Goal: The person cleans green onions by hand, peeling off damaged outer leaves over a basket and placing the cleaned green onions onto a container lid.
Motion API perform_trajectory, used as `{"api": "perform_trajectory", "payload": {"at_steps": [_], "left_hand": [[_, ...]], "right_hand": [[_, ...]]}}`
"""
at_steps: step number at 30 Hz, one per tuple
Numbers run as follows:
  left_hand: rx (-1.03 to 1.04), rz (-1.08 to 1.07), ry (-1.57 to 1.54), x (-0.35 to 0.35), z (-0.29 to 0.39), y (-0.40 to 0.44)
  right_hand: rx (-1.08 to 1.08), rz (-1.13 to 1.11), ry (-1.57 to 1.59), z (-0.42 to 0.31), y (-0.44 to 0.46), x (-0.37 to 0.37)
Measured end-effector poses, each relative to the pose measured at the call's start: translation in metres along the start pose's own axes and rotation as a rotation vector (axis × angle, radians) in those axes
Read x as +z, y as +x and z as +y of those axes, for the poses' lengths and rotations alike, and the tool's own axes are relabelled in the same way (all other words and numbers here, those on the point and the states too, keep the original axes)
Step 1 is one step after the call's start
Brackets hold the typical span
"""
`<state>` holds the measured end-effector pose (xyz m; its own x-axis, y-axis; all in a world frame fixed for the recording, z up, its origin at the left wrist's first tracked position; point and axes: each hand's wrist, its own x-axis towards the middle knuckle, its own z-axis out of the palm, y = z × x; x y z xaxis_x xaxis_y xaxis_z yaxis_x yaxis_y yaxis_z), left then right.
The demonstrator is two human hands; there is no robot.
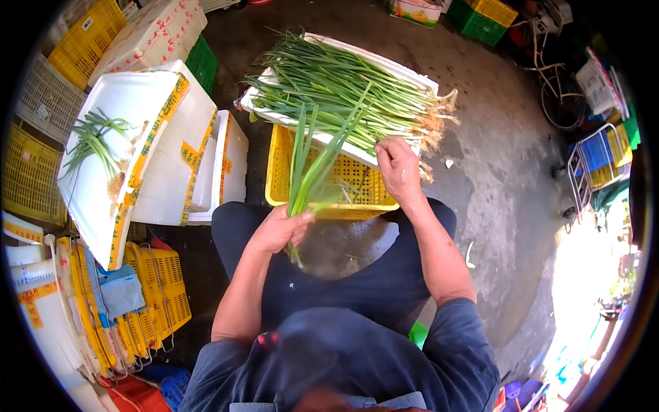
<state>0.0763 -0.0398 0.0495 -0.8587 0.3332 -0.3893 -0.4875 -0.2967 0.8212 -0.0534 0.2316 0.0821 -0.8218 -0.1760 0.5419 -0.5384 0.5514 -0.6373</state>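
Observation:
My left hand (281, 230) is closed around a few green onions (312, 175), leaves pointing up and away, lower ends showing below the fist. My right hand (400, 168) is closed in a pinch beside the root ends of the pile; whatever its fingers hold is hidden. In front of me a large pile of green onions (336, 86) lies on a white foam tray (419, 81), roots to the right. The tray rests over a yellow plastic crate (280, 165), which has some loose green scraps inside.
On the left, a tilted white foam lid (103, 206) carries a small bunch of green onions (99, 144). Foam boxes (233, 158) and stacked yellow crates (161, 288) stand around it. Wet concrete floor (501, 226) stretches right, towards a metal trolley (594, 165).

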Motion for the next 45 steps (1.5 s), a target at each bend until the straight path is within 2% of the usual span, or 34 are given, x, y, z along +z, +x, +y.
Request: {"api": "perform_trajectory", "payload": {"at_steps": [2, 5, 6, 9, 13, 18, 24, 33, 36, 39, 45], "left_hand": [[-0.015, -0.031, 0.007, 0.0, -0.001, 0.002], [-0.012, -0.035, 0.049, 0.006, 0.003, 0.0], [-0.006, -0.044, 0.066, 0.006, 0.003, 0.0], [0.005, -0.062, 0.105, 0.006, 0.002, -0.004], [-0.02, -0.061, 0.094, 0.005, 0.003, -0.003], [-0.051, -0.11, 0.117, 0.006, 0.004, 0.0], [-0.04, -0.113, 0.142, 0.007, 0.0, -0.001], [-0.047, -0.138, 0.186, 0.009, 0.001, -0.003], [-0.043, -0.129, 0.19, 0.009, 0.001, -0.003], [-0.044, -0.135, 0.177, 0.007, -0.002, 0.001], [-0.049, -0.102, 0.191, 0.017, -0.002, 0.008]], "right_hand": [[-0.214, 0.028, -0.036, -0.023, 0.027, -0.011], [-0.208, -0.316, -0.173, -0.033, 0.052, -0.021], [-0.27, -0.379, -0.21, -0.022, 0.056, -0.019], [-0.258, -0.571, -0.24, -0.007, 0.06, -0.021], [-0.182, -0.692, -0.354, -0.003, 0.052, -0.029], [-0.191, -0.533, -0.307, 0.001, 0.047, -0.032], [-0.179, -0.656, -0.365, 0.0, 0.05, -0.032], [-0.201, -0.702, -0.356, 0.011, 0.046, -0.029], [-0.297, -0.606, -0.33, 0.01, 0.046, -0.034], [-0.268, -0.541, -0.441, 0.012, 0.043, -0.032], [-0.128, -0.292, -0.382, 0.022, 0.029, -0.007]]}}
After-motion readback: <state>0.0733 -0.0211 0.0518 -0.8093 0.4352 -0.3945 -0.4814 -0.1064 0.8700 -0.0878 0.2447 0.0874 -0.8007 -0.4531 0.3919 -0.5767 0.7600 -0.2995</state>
